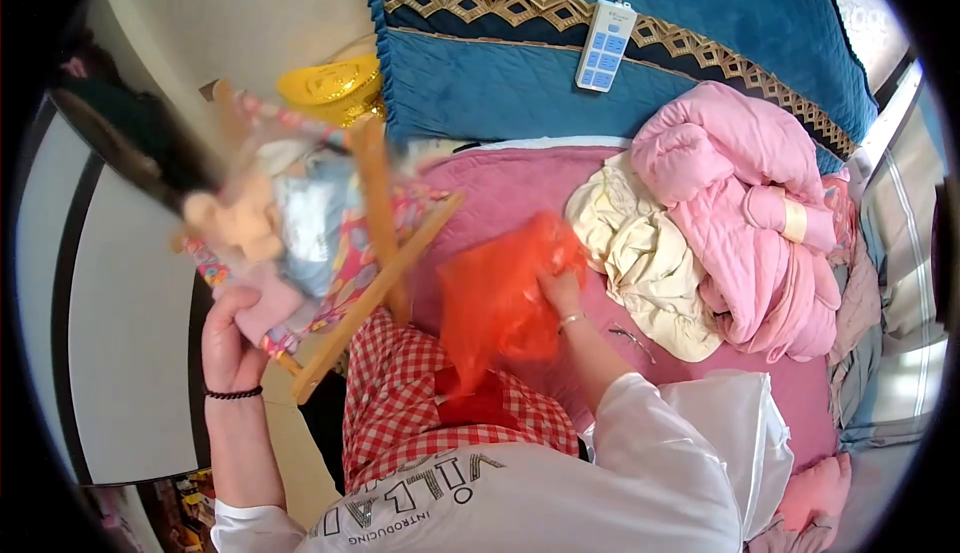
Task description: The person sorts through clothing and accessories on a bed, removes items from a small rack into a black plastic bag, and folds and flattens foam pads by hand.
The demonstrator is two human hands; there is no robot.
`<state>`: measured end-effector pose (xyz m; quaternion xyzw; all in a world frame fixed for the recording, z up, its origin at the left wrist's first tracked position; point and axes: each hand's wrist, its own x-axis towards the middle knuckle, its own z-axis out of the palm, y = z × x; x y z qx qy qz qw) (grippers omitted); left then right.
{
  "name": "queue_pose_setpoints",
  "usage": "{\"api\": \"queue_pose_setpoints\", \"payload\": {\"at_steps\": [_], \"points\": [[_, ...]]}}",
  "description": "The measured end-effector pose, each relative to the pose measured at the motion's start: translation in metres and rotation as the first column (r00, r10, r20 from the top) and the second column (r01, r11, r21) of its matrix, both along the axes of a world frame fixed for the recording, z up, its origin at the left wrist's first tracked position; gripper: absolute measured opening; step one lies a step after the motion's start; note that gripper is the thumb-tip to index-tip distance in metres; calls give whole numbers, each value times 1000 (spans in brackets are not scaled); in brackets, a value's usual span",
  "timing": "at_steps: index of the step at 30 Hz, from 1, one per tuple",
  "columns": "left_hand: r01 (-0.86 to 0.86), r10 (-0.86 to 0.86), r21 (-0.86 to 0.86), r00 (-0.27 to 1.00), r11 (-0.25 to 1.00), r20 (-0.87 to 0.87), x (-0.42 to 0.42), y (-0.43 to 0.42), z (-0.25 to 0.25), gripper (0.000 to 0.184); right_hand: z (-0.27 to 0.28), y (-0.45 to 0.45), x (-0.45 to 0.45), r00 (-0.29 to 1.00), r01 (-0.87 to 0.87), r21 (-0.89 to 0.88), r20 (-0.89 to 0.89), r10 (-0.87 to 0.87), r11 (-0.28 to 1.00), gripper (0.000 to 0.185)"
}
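Observation:
My left hand (pixel 232 338) is closed on the edge of a small wooden folding stool (pixel 345 338) with a flowered fabric seat, lifted and tilted at the left. On the seat lie a tan soft thing (pixel 235 221), blurred by motion, and a shiny grey-blue thing (pixel 315 218) whose kind I cannot make out. A pink flat piece (pixel 265 298) shows beside my left thumb. My right hand (pixel 562 293) grips a thin red plastic bag (pixel 500 298) by its right side, above the bed. Whether the bag holds anything is hidden.
A pink quilt (pixel 740 153) and a crumpled cream cloth (pixel 640 243) lie on the pink bed sheet (pixel 500 178). A power strip (pixel 606 48) rests against the blue headboard (pixel 480 83). Behind the stool is a gold shiny object (pixel 335 88). A white bag (pixel 735 423) lies near my right elbow.

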<state>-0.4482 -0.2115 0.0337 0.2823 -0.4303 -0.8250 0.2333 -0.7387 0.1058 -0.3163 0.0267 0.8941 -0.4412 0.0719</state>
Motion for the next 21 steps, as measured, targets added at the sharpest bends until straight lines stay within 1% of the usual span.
{"api": "queue_pose_setpoints", "payload": {"at_steps": [1, 3, 4, 5, 6, 7, 8, 9, 11, 12, 13, 14, 15, 16, 17, 18, 19, 20, 21], "points": [[5, -5, 23, 1000, 1000, -5, -9, 8, 2, 36, 0, -14, -12, 1000, -2, -6, -4, 2, 1000, 71], [56, -56, 13, 998, 998, -37, -27, 22, 4, 35, 7, -39, -35, 975, 125, -34, -181, -129, 992, 69], [78, -77, 10, 996, 997, -41, -37, 30, 4, 34, 20, -41, -37, 975, 123, -42, -180, -129, 991, 69], [64, -65, -11, 997, 998, -53, -48, 43, 3, 31, 33, -39, -35, 994, 47, -153, -91, -61, 987, 63], [93, -94, -17, 994, 996, -62, -56, 51, -9, 32, 50, -37, -29, 1000, -19, -267, -10, 17, 964, 57], [120, -121, -21, 990, 993, -78, -65, 59, -21, 34, 60, -35, -18, 1000, -17, -269, -13, 14, 963, 57], [163, -163, -9, 984, 987, -75, -74, 76, -27, 32, 67, -29, -1, 997, -49, -483, -80, 12, 874, 49], [206, -205, 8, 976, 978, -72, -84, 96, -34, 30, 65, -20, 15, 990, -94, -663, -144, -3, 743, 41], [398, -383, 56, 907, 916, -176, -109, 132, -48, 25, 22, 9, 26, 963, -155, -460, -268, 30, 874, 37], [321, -329, -72, 935, 944, -136, -119, 156, -75, 24, 14, 21, 43, 964, -151, -453, -262, 30, 879, 37], [244, -270, -206, 957, 948, -105, -127, 175, -106, 22, 12, 31, 59, 957, -170, -481, -289, 27, 860, 35], [249, -273, -203, 956, 947, -106, -134, 184, -126, 22, 13, 38, 69, 948, -190, -510, -317, 21, 839, 34], [358, -352, 58, 931, 932, -93, -140, 192, -143, 23, 29, 41, 79, 948, -185, -506, -318, 17, 842, 34], [439, -429, 314, 897, 842, -103, -144, 199, -150, 24, 59, 41, 93, 959, -169, -438, -280, 44, 883, 35], [442, -433, 319, 895, 838, -104, -145, 204, -144, 24, 80, 43, 103, 969, -155, -367, -237, 69, 917, 36], [466, -474, 326, 878, 822, -60, -143, 207, -130, 27, 87, 49, 110, 981, -140, -195, -158, 110, 971, 39], [486, -513, 336, 858, 806, -11, -141, 208, -120, 31, 99, 50, 117, 983, -138, -192, -150, 110, 972, 39], [484, -512, 341, 859, 806, -6, -139, 204, -117, 31, 114, 48, 122, 986, -145, -259, -114, 118, 955, 41], [530, -575, 322, 817, 785, 55, -137, 196, -115, 35, 126, 46, 124, 988, -151, -326, -83, 131, 933, 47]]}}
